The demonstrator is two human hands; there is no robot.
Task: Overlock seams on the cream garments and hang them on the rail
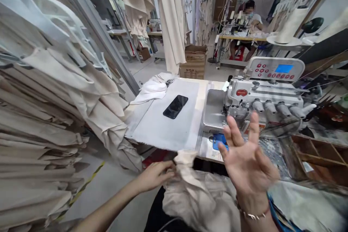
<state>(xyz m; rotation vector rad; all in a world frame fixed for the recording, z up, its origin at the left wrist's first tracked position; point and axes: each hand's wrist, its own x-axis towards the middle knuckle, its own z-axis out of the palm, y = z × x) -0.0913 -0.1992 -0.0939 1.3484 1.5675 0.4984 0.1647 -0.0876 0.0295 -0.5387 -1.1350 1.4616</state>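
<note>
My left hand (159,174) is closed on the edge of a beige cloth piece (201,195), which lies bunched over my lap below the table's front edge. Raised in the air with its palm up and fingers spread, my right hand (246,159) holds nothing. Behind its fingers stands a white overlock sewing machine (266,94) with a control panel (276,69). A blue tag-like object (219,140) on the table front is partly hidden by the right fingers. The cloth is somewhat blurred, so its shape is hard to make out.
On the table's grey cover (152,127) lie a black phone (175,107) and a crumpled white cloth (153,87). Hanging beige garments (81,94) crowd the left. A wooden compartment tray (320,152) is at the right. Beyond a cardboard box (193,62), a person (252,18) sits at another machine.
</note>
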